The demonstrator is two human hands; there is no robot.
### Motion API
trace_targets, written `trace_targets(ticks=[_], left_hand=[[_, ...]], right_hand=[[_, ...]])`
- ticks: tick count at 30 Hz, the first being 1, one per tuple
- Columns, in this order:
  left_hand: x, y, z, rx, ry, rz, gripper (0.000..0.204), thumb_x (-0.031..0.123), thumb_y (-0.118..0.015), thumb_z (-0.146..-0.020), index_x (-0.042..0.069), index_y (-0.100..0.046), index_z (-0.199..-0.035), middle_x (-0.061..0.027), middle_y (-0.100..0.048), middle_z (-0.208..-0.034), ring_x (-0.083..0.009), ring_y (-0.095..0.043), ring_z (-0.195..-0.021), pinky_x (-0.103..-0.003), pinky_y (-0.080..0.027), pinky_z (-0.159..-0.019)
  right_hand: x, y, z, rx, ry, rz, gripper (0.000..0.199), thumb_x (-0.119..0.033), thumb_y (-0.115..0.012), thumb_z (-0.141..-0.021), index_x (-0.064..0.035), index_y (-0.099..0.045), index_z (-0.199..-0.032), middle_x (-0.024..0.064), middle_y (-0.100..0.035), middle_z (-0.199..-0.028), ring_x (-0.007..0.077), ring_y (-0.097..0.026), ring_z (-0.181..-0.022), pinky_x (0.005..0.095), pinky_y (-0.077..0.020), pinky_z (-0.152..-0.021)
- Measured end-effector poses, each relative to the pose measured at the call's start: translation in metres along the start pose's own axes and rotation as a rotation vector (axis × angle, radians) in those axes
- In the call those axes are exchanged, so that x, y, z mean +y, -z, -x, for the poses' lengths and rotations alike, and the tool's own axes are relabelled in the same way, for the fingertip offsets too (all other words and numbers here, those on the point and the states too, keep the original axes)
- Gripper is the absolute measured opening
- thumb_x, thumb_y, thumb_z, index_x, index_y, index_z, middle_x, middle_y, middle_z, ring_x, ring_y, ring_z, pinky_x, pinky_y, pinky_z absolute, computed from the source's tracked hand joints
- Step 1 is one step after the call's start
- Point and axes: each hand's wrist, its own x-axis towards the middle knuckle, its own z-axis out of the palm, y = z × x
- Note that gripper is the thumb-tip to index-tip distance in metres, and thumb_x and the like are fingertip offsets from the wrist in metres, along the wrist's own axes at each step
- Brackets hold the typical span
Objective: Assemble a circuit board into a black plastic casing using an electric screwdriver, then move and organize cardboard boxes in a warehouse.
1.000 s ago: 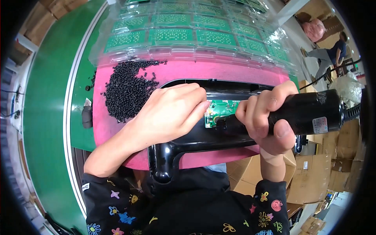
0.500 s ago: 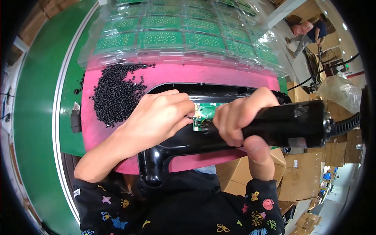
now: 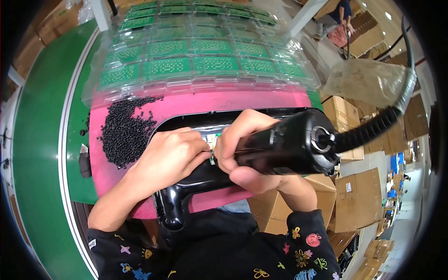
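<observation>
A glossy black plastic housing (image 3: 173,205) lies across the pink mat, with a green circuit board (image 3: 213,141) partly showing inside it. My left hand (image 3: 168,154) rests over the housing, thumb and fingertips pinched together at the board's edge; whatever is between them is hidden. Wrapped round a thick black electric screwdriver (image 3: 280,144) is my right hand (image 3: 233,149), close beside the left fingertips. The driver's rear end and ribbed cable face up and to the right. Its tip is hidden behind my right hand.
On the pink mat (image 3: 100,179), left of the housing, spreads a heap of tiny black parts (image 3: 126,133). Clear plastic trays (image 3: 205,84) of green circuit boards stand behind. Cardboard boxes (image 3: 359,200) are at the right, and a person (image 3: 340,18) is far back.
My right hand and the screwdriver have come nearer my left fingertips. The driver has tilted, its rear end now turned up more toward the view. The whole view has shifted.
</observation>
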Motion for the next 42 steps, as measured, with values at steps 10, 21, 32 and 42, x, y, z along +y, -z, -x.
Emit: trace_targets(ticks=[10, 21, 32, 42], left_hand=[[-0.001, 0.0, -0.002, -0.062, -0.023, 0.039, 0.013, 0.015, -0.067, -0.073, 0.003, -0.063, -0.075, -0.0067, -0.058, -0.07, -0.025, -0.06, -0.07, -0.036, -0.049, -0.061], [0.001, 0.0, -0.004, 0.079, -0.086, 0.175, 0.015, 0.009, -0.071, -0.069, 0.001, -0.061, -0.079, -0.0082, -0.06, -0.077, -0.0262, -0.059, -0.069, -0.035, -0.048, -0.06], [-0.003, 0.0, -0.012, 0.019, -0.031, 0.168, 0.056, 0.027, -0.075, -0.065, 0.001, -0.054, -0.109, -0.0132, -0.057, -0.103, -0.0312, -0.056, -0.093, -0.038, -0.046, -0.08], [-0.001, -0.005, -0.008, -0.033, -0.02, 0.112, 0.036, 0.015, -0.072, -0.067, 0.003, -0.056, -0.098, -0.0092, -0.055, -0.097, -0.0288, -0.054, -0.09, -0.038, -0.046, -0.077]], right_hand=[[-0.005, 0.002, 0.014, 0.197, 0.108, -0.074, 0.033, -0.02, -0.068, -0.08, -0.0065, -0.042, -0.096, 0.0012, -0.048, -0.064, 0.0118, -0.046, -0.052, 0.0303, -0.0386, -0.055], [-0.018, 0.006, 0.014, 0.274, 0.323, -0.345, 0.033, -0.032, -0.06, -0.087, -0.0101, -0.042, -0.103, -0.0001, -0.05, -0.066, 0.0113, -0.047, -0.049, 0.0293, -0.0371, -0.054], [-0.016, 0.044, 0.045, 0.5, 0.274, 0.035, 0.03, -0.033, -0.058, -0.082, -0.0103, -0.044, -0.095, -0.0025, -0.045, -0.058, 0.008, -0.039, -0.042, 0.0259, -0.0322, -0.05], [-0.009, 0.042, 0.049, 0.521, 0.245, 0.0, 0.034, -0.027, -0.065, -0.08, -0.0082, -0.042, -0.096, -0.0005, -0.044, -0.057, 0.0108, -0.041, -0.043, 0.0273, -0.0373, -0.049]])
